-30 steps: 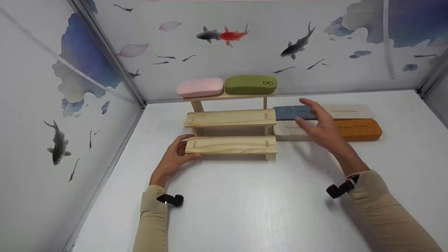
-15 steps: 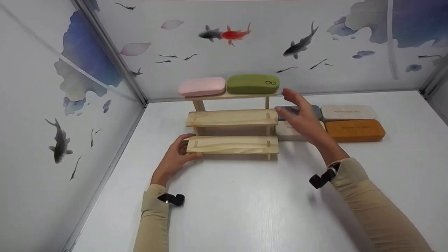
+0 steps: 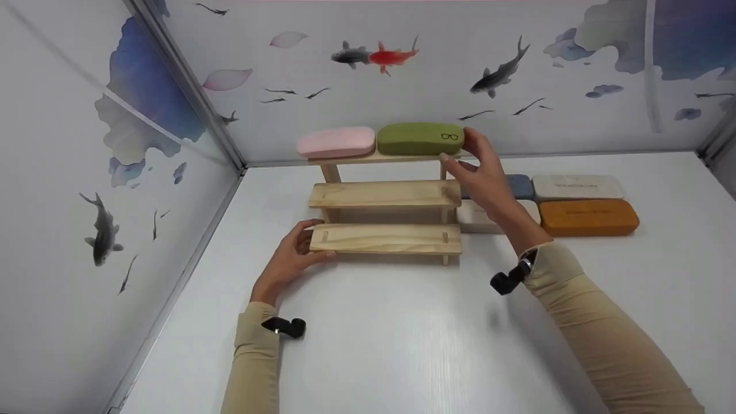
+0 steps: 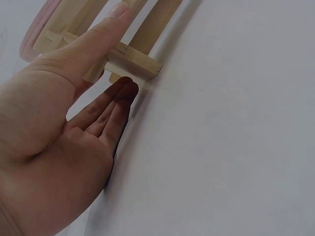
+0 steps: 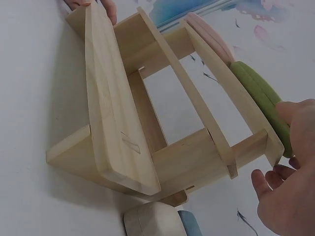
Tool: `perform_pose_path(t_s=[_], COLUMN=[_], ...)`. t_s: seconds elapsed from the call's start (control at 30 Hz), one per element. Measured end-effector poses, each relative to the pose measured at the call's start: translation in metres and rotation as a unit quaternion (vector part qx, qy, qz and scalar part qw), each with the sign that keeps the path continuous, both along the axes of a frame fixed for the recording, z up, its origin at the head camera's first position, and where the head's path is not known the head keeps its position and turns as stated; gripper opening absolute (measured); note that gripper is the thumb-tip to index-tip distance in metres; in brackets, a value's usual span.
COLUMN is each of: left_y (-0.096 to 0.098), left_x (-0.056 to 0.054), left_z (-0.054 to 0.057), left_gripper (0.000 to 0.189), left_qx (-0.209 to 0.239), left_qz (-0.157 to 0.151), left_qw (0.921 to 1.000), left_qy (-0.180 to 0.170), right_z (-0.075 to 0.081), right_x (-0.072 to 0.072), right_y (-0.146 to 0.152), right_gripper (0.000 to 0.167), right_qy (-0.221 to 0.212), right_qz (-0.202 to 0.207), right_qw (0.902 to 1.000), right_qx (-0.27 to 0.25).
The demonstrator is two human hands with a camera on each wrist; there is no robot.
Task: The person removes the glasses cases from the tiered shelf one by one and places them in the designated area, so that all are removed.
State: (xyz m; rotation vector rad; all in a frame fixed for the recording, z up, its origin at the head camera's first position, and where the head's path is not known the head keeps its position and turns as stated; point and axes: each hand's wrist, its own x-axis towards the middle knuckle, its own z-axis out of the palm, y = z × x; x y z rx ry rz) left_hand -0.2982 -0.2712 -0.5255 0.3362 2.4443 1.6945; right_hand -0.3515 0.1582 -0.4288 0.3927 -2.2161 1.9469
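A three-tier wooden rack [image 3: 385, 238] stands on the white table. On its top tier, a pink glasses case [image 3: 336, 142] and a green glasses case [image 3: 417, 140] with a small glasses print lie side by side. My right hand [image 3: 487, 179] holds the green case's right end, thumb in front and forefinger behind; the right wrist view shows the thumb on the green case [image 5: 258, 91] and the lower fingers beside the shelf end. My left hand [image 3: 283, 263] grips the left end of the lowest tier, its thumb lying along the wood in the left wrist view.
Right of the rack, blue [image 3: 520, 185], white [image 3: 578, 186], cream [image 3: 474, 219] and orange [image 3: 589, 217] cases lie in two rows, partly behind my right arm. A fish-patterned wall [image 3: 431, 86] rises behind the rack, another panel [image 3: 52, 172] on the left.
My right hand has moved left and back from above the lying cases to the green case's right end. The left hand stays on the rack; the view has shifted slightly.
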Motion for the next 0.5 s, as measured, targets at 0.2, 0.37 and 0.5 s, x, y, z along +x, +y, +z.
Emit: perform_pose_path(t_s=[0.2, 0.37, 0.5], left_y=[0.001, 0.000, -0.001], left_x=[0.000, -0.001, 0.000], left_z=[0.000, -0.001, -0.001], left_gripper=[0.078, 0.077, 0.078], left_qx=[0.008, 0.009, 0.011], left_qz=[0.000, -0.001, -0.004], left_qw=[1.0000, 1.0000, 0.9999], left_qy=[0.003, 0.004, 0.008], right_z=[0.004, 0.005, 0.006], right_x=[-0.009, -0.012, -0.013], right_y=[-0.008, -0.014, -0.017], right_gripper=[0.091, 0.090, 0.083], right_qy=[-0.019, -0.025, -0.028], right_qz=[-0.032, -0.051, -0.060], right_qw=[0.9993, 0.9981, 0.9974], right_qx=[0.004, 0.024, 0.030])
